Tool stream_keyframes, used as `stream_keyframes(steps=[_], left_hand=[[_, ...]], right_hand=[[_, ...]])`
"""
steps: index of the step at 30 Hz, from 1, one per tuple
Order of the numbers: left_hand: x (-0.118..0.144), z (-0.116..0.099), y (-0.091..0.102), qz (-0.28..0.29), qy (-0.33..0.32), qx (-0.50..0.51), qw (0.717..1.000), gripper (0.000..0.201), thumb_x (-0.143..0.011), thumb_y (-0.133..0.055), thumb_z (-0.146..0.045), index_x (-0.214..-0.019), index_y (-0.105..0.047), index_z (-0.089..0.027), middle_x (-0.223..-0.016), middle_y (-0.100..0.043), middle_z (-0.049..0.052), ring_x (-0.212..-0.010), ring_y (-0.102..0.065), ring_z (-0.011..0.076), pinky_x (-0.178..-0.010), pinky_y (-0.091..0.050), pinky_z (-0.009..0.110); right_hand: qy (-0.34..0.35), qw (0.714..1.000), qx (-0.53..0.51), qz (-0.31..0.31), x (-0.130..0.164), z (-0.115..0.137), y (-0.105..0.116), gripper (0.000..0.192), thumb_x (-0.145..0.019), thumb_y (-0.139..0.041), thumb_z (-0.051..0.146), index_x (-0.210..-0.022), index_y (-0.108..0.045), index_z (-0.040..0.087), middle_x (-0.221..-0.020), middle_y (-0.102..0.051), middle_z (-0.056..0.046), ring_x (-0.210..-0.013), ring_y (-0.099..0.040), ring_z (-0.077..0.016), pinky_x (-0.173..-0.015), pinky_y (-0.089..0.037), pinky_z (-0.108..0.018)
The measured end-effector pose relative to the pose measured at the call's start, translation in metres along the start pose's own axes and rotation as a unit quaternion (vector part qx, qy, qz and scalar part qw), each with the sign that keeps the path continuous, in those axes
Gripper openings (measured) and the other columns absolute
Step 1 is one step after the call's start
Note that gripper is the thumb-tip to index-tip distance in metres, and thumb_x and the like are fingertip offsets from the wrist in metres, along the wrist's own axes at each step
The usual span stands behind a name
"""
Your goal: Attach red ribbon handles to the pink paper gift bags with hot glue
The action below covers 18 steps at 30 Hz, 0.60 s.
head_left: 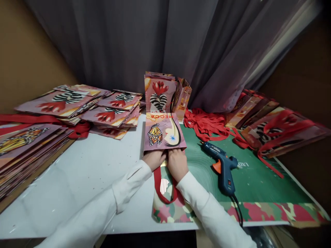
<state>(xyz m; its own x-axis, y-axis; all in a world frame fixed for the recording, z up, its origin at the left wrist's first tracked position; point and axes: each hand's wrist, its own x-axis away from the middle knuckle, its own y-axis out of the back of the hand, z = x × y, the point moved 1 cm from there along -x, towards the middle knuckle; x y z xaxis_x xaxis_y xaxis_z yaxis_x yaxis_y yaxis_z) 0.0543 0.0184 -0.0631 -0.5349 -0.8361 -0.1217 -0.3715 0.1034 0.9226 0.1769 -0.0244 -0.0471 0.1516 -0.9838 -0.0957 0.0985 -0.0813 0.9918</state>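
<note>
A purple paper bag (165,132) with a butterfly, a drawn face and red lettering lies in front of me, its mouth towards me. My left hand (154,159) is closed at the left part of the mouth, fingers curled at the edge. Beside it, my right hand (178,163) is closed at the right part. The fingertips of both hands are hidden under the bag's edge. From the mouth, a red ribbon handle (165,200) hangs in a loop towards me, between my wrists.
A blue glue gun (224,168) lies to the right on a green printed sheet (269,186). Behind it is a heap of red ribbon (204,124). Flat bags (64,101) are stacked left; upright bags (160,91) stand behind. Bags with ribbon handles (281,131) lean at right.
</note>
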Motion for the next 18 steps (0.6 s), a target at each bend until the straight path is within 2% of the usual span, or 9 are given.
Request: stream_keyframes(steps=[4, 8, 14, 18], left_hand=[[0.001, 0.0, 0.002, -0.005, 0.014, 0.008, 1.0, 0.05, -0.09, -0.047, -0.024, -0.139, -0.047, -0.015, -0.147, -0.046, 0.012, -0.138, -0.04, 0.0283, -0.115, -0.034, 0.042], [0.005, 0.002, 0.005, -0.008, 0.024, 0.004, 1.0, 0.05, -0.09, -0.05, -0.027, -0.139, -0.047, -0.017, -0.144, -0.05, 0.011, -0.136, -0.042, 0.0269, -0.117, -0.031, 0.042], [0.01, 0.006, 0.004, 0.004, 0.039, -0.008, 0.999, 0.043, -0.091, -0.048, -0.028, -0.133, -0.054, -0.019, -0.139, -0.055, 0.01, -0.132, -0.047, 0.0272, -0.114, -0.034, 0.043], [0.01, 0.004, 0.005, 0.001, 0.032, -0.015, 0.999, 0.046, -0.091, -0.048, -0.027, -0.136, -0.051, -0.018, -0.141, -0.053, 0.01, -0.134, -0.044, 0.0258, -0.116, -0.032, 0.039]], right_hand=[[-0.016, 1.0, 0.004, 0.02, -0.006, -0.002, 0.002, 0.028, -0.091, -0.042, 0.011, -0.104, -0.066, 0.01, -0.1, -0.07, -0.017, -0.093, -0.065, -0.0257, -0.08, -0.047, -0.035], [-0.033, 0.999, 0.004, 0.025, -0.009, -0.013, 0.004, 0.026, -0.09, -0.045, 0.013, -0.104, -0.067, 0.011, -0.098, -0.071, -0.017, -0.088, -0.067, -0.0235, -0.077, -0.047, -0.032], [-0.047, 0.999, -0.001, 0.021, -0.008, -0.026, 0.0, 0.034, -0.091, -0.045, 0.013, -0.121, -0.06, 0.011, -0.106, -0.07, -0.018, -0.088, -0.068, -0.0224, -0.076, -0.048, -0.029], [-0.033, 0.999, -0.003, 0.02, -0.006, -0.025, 0.0, 0.032, -0.089, -0.046, 0.014, -0.114, -0.065, 0.013, -0.107, -0.07, -0.017, -0.091, -0.067, -0.024, -0.079, -0.048, -0.031]])
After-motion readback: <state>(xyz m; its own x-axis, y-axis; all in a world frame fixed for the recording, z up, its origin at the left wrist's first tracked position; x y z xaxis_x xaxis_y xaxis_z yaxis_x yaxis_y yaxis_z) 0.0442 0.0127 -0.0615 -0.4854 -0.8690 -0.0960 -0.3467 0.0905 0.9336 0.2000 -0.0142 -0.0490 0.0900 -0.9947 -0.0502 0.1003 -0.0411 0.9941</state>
